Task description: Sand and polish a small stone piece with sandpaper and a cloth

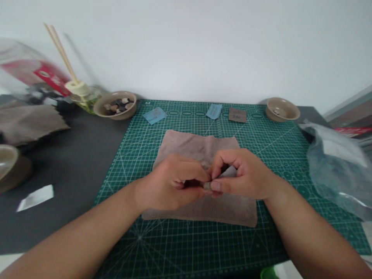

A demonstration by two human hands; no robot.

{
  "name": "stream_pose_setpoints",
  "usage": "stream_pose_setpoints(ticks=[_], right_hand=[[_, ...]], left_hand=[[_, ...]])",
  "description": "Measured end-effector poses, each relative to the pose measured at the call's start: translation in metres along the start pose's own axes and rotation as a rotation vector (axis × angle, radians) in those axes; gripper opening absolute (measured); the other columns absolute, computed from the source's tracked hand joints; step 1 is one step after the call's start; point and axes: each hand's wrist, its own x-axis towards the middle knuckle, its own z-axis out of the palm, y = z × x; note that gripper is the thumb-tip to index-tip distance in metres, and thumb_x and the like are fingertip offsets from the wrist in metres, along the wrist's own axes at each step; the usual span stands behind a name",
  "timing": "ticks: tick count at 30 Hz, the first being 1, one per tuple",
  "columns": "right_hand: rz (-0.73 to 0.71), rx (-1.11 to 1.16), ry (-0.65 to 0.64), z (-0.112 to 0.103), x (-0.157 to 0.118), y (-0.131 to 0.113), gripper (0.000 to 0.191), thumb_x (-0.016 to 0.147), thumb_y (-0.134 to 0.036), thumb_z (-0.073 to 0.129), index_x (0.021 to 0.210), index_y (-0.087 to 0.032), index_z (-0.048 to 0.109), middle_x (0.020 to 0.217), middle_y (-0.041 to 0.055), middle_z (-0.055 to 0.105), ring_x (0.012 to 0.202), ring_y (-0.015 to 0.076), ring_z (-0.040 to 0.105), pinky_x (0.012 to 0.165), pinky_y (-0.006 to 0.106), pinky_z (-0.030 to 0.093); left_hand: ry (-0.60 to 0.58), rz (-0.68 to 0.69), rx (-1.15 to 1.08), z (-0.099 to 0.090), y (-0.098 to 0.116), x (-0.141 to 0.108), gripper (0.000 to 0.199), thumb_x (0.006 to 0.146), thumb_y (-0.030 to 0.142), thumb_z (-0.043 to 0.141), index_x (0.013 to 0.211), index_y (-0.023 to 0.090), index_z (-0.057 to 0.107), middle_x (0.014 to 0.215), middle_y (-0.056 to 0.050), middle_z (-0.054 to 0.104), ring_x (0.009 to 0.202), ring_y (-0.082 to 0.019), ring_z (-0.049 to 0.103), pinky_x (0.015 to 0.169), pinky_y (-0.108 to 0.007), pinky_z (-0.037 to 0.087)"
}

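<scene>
Head view: small brownish piece (pixel 207 186) pinched by curled fingers (pixel 215 186) of left hand (pixel 171 182) and right hand (pixel 244 174), mostly hidden, type unclear. Held over towel (pixel 200 145) on green cutting mat (pixel 270 155); mat's near edge cut off.

My left hand (pixel 171 182) and right hand (pixel 244 174) are bare at the grip; behind it, my left forearm (pixel 72 236) and right forearm (pixel 308 228) are bare too.

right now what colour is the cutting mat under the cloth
The cutting mat is dark green with a white grid, and it shows best in the head view.
</scene>
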Motion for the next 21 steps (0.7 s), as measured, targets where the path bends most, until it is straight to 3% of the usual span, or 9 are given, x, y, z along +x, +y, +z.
stream_pose_setpoints(ticks=[3, 7, 10, 17, 21], right_hand=[[-0.057, -0.266, 0.099, 0.005, 0.004, 0.007, 0.009, 0.082, -0.021, 0.072, 0.081, -0.018, 0.063, 0.075, -0.0010, 0.071, 0.068, 0.0132, 0.067, 0.063, 0.024, 0.047], [-0.056, -0.576, 0.081, 0.010, 0.008, 0.014, 0.003, 0.085, -0.017, 0.063, 0.086, -0.016, 0.066, 0.081, 0.0042, 0.073, 0.075, 0.0175, 0.066, 0.067, 0.029, 0.043], [-0.071, -0.529, 0.083, 0.007, 0.007, 0.012, 0.001, 0.084, -0.016, 0.065, 0.083, -0.017, 0.064, 0.078, 0.0015, 0.071, 0.072, 0.0150, 0.065, 0.066, 0.027, 0.043], [-0.025, -0.079, -0.025, -0.002, -0.001, -0.002, 0.015, 0.082, -0.024, 0.074, 0.079, -0.018, 0.060, 0.074, -0.0017, 0.072, 0.068, 0.0125, 0.068, 0.060, 0.021, 0.048], [-0.050, -0.254, 0.053, 0.002, 0.003, 0.004, 0.011, 0.082, -0.021, 0.072, 0.079, -0.018, 0.062, 0.074, -0.0012, 0.071, 0.068, 0.0127, 0.064, 0.061, 0.023, 0.045]], left_hand=[[-0.035, -0.027, 0.209, 0.002, -0.006, -0.004, 0.013, 0.092, 0.013, 0.061, 0.079, 0.015, 0.063, 0.065, 0.001, 0.063, 0.055, -0.009, 0.055, 0.052, -0.022, 0.038], [-0.137, -0.065, 0.431, 0.007, -0.015, -0.006, 0.018, 0.094, 0.014, 0.052, 0.079, 0.015, 0.062, 0.069, -0.001, 0.064, 0.060, -0.013, 0.059, 0.054, -0.026, 0.040], [-0.101, -0.091, 0.324, 0.009, -0.014, -0.005, 0.017, 0.093, 0.012, 0.054, 0.077, 0.016, 0.061, 0.065, 0.001, 0.061, 0.057, -0.011, 0.057, 0.053, -0.025, 0.038], [0.000, -0.041, 0.005, 0.003, -0.001, -0.001, 0.007, 0.086, 0.011, 0.067, 0.082, 0.017, 0.066, 0.065, 0.002, 0.066, 0.054, -0.007, 0.057, 0.051, -0.019, 0.040], [-0.024, -0.029, 0.125, 0.002, -0.006, -0.002, 0.009, 0.088, 0.010, 0.063, 0.081, 0.015, 0.064, 0.063, 0.002, 0.062, 0.054, -0.008, 0.055, 0.050, -0.022, 0.037]])
